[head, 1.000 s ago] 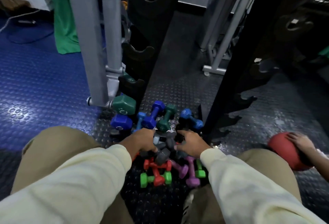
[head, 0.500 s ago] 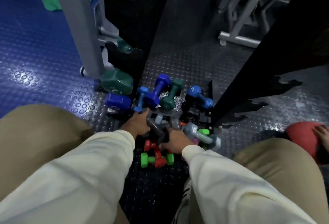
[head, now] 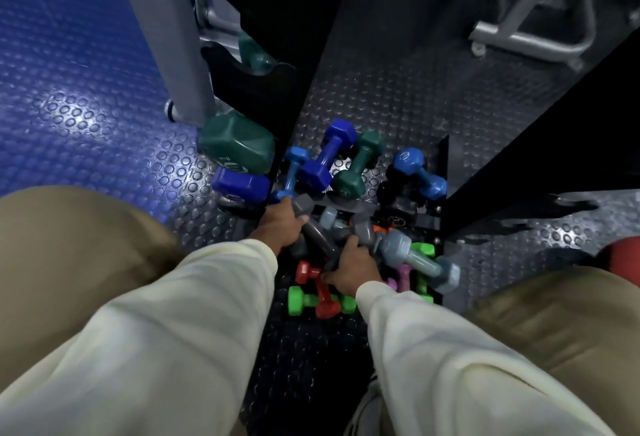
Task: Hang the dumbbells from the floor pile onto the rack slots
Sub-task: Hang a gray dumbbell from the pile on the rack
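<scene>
The floor pile of small dumbbells lies on the dark studded mat (head: 398, 100) between the person's knees, at the foot of the black rack upright (head: 304, 37). The left hand (head: 280, 224) curls its fingers round a dark grey dumbbell (head: 313, 228) near the left of the pile, thumb across its handle. The right hand (head: 351, 267) reaches into the middle of the pile with fingers bent over another dark grey piece; a light grey-blue dumbbell (head: 417, 259) lies just right of it, tilted across the heap, and whether the hand actually grips it or the piece under its fingers cannot be told.

Crowding the hands: a red dumbbell (head: 320, 292) and a bright green dumbbell (head: 304, 300) cross each other on the near side, a purple dumbbell (head: 401, 278) lies under the grey-blue one, and on the far side sit a dark blue dumbbell (head: 327, 157), a teal dumbbell (head: 356, 167) and a lighter blue dumbbell (head: 419, 174).

To the far left a larger dark green dumbbell (head: 237, 145) and a large blue dumbbell (head: 240, 184) sit in the lowest slots of the rack, with another green one above. A grey metal post (head: 162, 30) stands left of the rack on the blue mat (head: 69, 89). A second black frame (head: 554, 145) rises on the right, with a red ball (head: 623, 255) at the right edge.
</scene>
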